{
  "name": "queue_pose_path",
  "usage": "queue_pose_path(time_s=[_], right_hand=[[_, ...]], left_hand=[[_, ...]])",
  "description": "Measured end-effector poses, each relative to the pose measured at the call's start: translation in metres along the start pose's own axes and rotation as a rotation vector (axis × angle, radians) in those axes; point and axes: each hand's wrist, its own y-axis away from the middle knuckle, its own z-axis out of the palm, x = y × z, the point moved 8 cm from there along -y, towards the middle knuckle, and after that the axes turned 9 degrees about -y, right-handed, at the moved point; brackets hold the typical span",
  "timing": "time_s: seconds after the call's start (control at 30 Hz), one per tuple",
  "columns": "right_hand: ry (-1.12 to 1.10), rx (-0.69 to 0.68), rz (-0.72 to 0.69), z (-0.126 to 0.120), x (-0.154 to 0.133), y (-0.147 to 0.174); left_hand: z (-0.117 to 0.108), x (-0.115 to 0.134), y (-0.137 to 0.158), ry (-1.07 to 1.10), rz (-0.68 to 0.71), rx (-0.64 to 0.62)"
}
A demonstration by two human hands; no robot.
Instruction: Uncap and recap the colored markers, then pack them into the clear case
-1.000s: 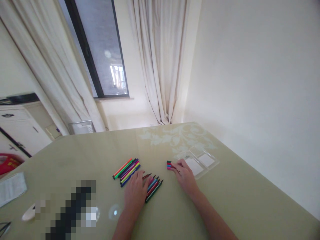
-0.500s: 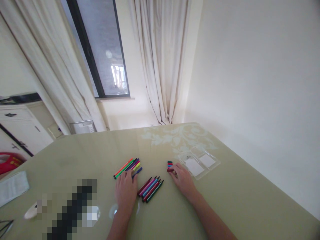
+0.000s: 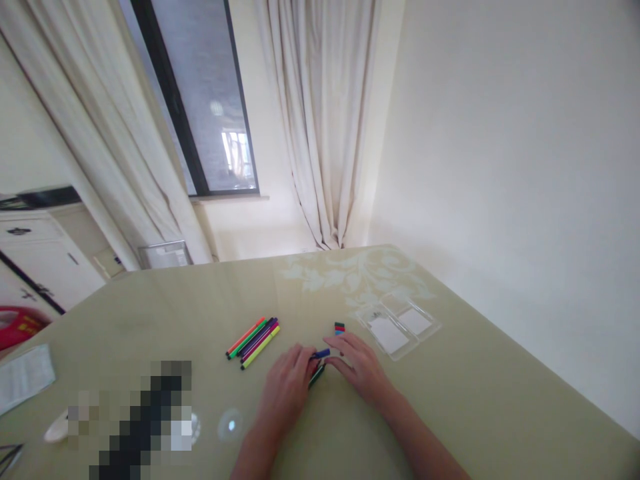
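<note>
Slim orange, green, purple and yellow plastic markers (image 3: 255,343) lie side by side, perhaps for order; the left hand (image 3: 289,379) pinches a slim blue plastic marker (image 3: 321,354), end jutting out, probably for access, between the right hand (image 3: 363,368)'s parted thumb and forefinger; it looks dark blue, mostly hidden

No lettering I can read from my end of the feed, yellow marks (image 3: 29,324) on the red object (image 3: 20,313) at far left too blurred for me, a small dark mark (image 3: 376,315) on the clear plastic case (image 3: 403,327) likewise illegible.
</note>
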Motion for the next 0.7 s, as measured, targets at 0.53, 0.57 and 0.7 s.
queue_pose_path(time_s=[0.53, 0.57, 0.7], right_hand=[[-0.04, -0.005, -0.214, -0.002, -0.023, -0.001], [-0.04, 0.001, -0.215, -0.002, -0.022, -0.001], [-0.024, 0.016, -0.223, -0.002, -0.021, 0.0]], left_hand=[[0.011, 0.008, 0.002, 0.014, -0.033, -0.272], [0.013, 0.008, 0.002, 0.04, -0.047, -0.285], [0.018, 0.005, 0.002, 0.093, -0.104, -0.347]])
